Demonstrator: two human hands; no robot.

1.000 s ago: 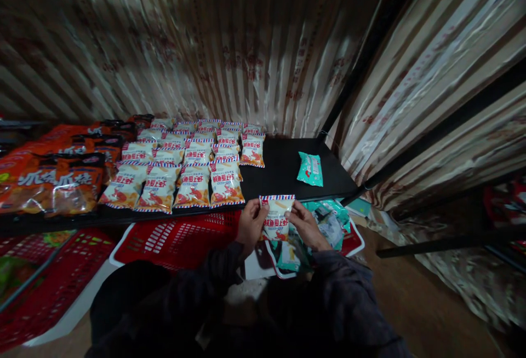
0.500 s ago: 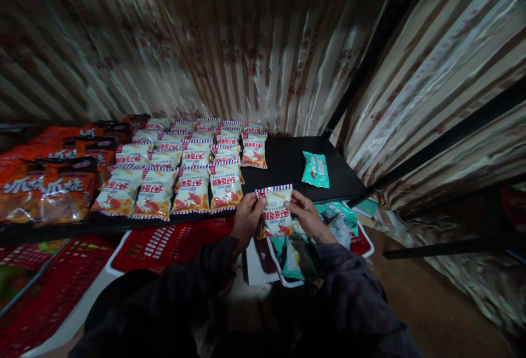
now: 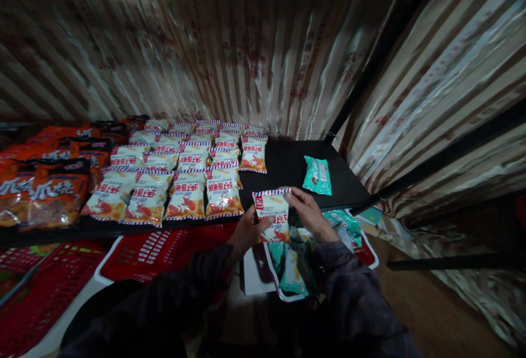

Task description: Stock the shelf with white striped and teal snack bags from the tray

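Between my two hands is a white snack bag (image 3: 273,205) with striped ends and red lettering, held upright in front of the shelf edge. My left hand (image 3: 248,229) grips its lower left side, the thumb lying across the front. With fingers at the top right corner, my right hand (image 3: 306,210) pinches the same bag. Rows of matching white snack bags (image 3: 224,191) lie on the black shelf (image 3: 283,169) to the left of my hands. A single teal packet (image 3: 317,175) rests on the shelf beyond my right hand.
Orange snack bags (image 3: 57,188) fill the shelf's left end. Below the shelf stand a red basket (image 3: 172,248), another red basket (image 3: 53,287) at far left, and a white-rimmed basket (image 3: 372,248) with several teal packets (image 3: 296,270). A black bar (image 3: 452,262) juts in at right, before a patterned curtain (image 3: 255,46).
My left hand has slid down the bag's side, from the upper left edge to lower down. My right hand has shifted up to the top corner. The view has moved slightly.
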